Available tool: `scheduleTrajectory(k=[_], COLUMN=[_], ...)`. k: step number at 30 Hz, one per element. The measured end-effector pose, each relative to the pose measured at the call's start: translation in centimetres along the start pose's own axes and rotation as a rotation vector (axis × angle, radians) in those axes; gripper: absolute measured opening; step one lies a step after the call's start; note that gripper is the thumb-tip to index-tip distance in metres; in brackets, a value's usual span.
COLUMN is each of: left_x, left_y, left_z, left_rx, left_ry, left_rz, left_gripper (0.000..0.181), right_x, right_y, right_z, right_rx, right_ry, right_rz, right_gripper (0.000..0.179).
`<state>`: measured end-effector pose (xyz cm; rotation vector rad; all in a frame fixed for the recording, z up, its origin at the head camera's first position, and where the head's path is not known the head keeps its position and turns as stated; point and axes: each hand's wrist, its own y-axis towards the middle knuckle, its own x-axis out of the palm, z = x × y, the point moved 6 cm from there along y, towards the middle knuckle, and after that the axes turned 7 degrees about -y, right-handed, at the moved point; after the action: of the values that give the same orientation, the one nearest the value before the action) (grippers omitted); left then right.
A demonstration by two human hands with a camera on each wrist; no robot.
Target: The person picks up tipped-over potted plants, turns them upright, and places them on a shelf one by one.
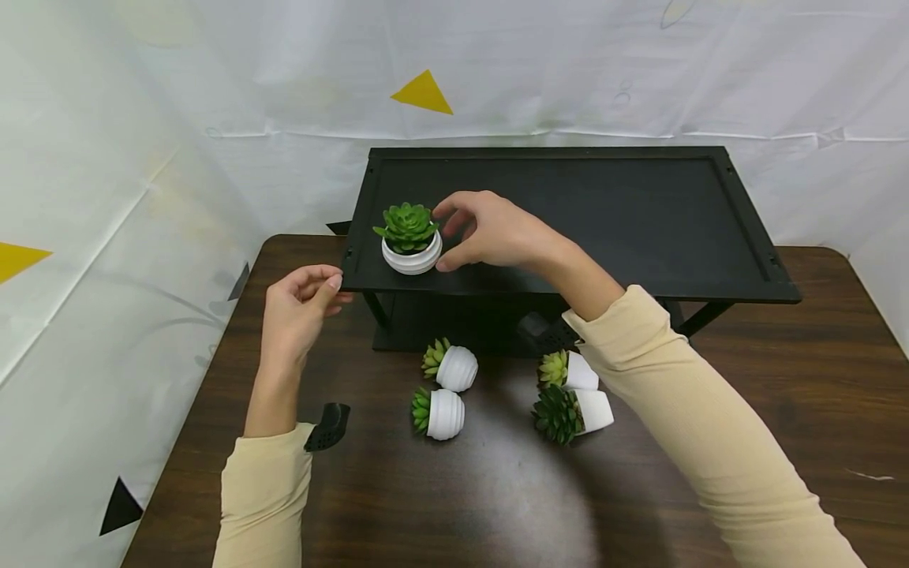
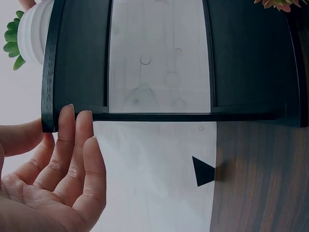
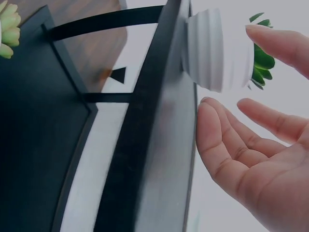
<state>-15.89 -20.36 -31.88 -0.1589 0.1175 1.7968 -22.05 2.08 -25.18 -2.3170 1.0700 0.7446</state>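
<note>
A green succulent in a ribbed white pot [image 1: 412,256] stands upright on the left end of the black shelf's [image 1: 568,213] top board. My right hand [image 1: 490,229] is just right of that pot, thumb and fingers spread beside it. In the right wrist view, the fingers [image 3: 210,128] of this hand are relaxed and a gap shows between them and the white pot [image 3: 210,50]. With thumb above and fingers beneath, my left hand [image 1: 298,308] pinches the shelf's front left corner. The left wrist view shows the same grip at the board's edge [image 2: 49,96].
Two small succulents in round white pots [image 1: 457,368] [image 1: 446,414] lie sideways on the brown table [image 1: 398,505] before the shelf. Right of them lie a yellow-green succulent [image 1: 554,368] and a dark green one [image 1: 557,414], both in white pots. White sheeting [image 1: 568,71] hangs behind.
</note>
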Motion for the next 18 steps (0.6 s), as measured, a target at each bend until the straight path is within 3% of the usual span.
scheduleTrajectory(k=[18], left_x=[-0.1], left_y=[-0.1], left_z=[0.0], left_rx=[0.001], left_ry=[0.007], left_rz=[0.005], left_gripper=[0.021], right_x=[-0.7], right_y=[-2.9], right_z=[0.9], right_rx=[-0.01], right_ry=[0.01], right_rz=[0.048], right_gripper=[0.054])
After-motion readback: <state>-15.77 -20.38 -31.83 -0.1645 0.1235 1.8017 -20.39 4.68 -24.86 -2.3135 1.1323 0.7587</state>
